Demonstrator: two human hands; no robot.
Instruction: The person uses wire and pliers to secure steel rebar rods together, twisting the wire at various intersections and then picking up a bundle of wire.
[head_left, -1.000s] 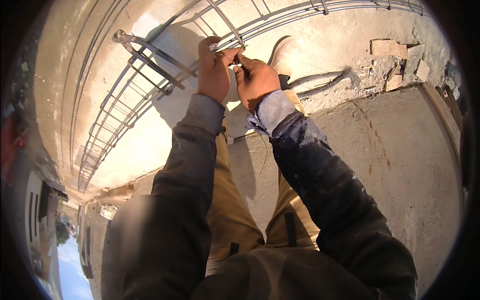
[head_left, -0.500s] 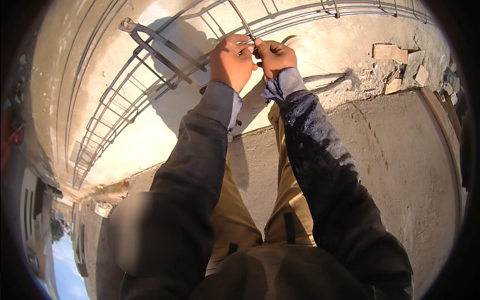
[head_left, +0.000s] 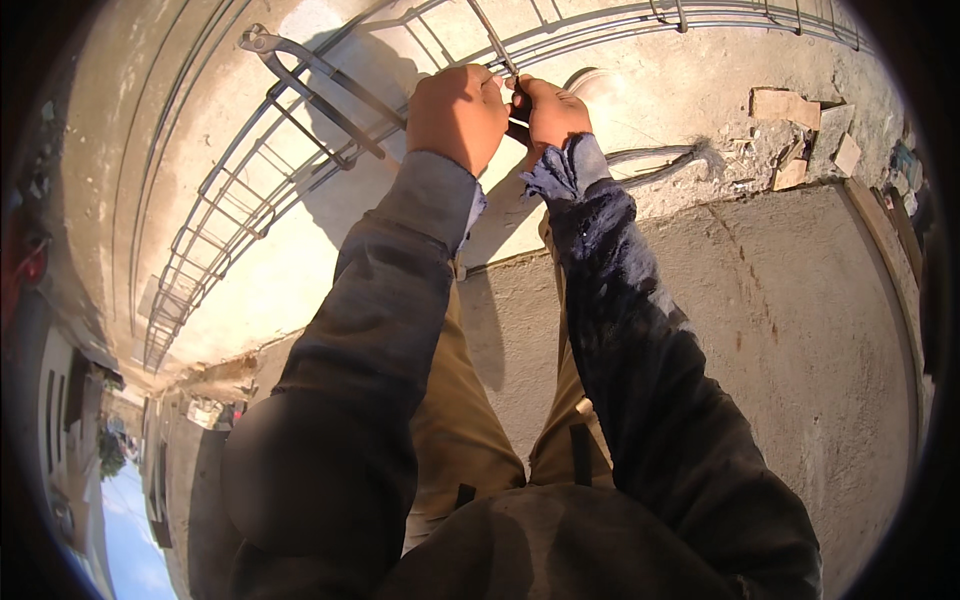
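Holding both hands close together at a long steel cage point(head_left: 264, 226), the person stood over it with arms stretched toward the far side. The cage curved through the scene from the left to the far right, lying over a pale concrete surface point(head_left: 275, 305). The left hand point(head_left: 455, 118) had its back turned upward and its fingers curled toward the right hand point(head_left: 556, 112); its fingertips were mostly hidden, so whether they were clamped on anything could not be told. The fingers of the right hand were bent inward, the thumb at the near end of a steel crossbar point(head_left: 494, 37) of the cage; they were partly in shadow, and whether they gripped it or some small dark piece beside it could not be told. To the left of the left hand, metal pincers point(head_left: 322, 106) lay across the cage, head to the far left and handles spread, with one handle's end just beside that hand. To the right of the right hand, dark wire point(head_left: 690, 152) lay on the ground in a long loop. Farther right were broken flat pieces point(head_left: 785, 106). A light shoe point(head_left: 592, 80) showed partly behind the right hand, and dark sleeves point(head_left: 385, 290) with frayed cuffs covered both forearms.
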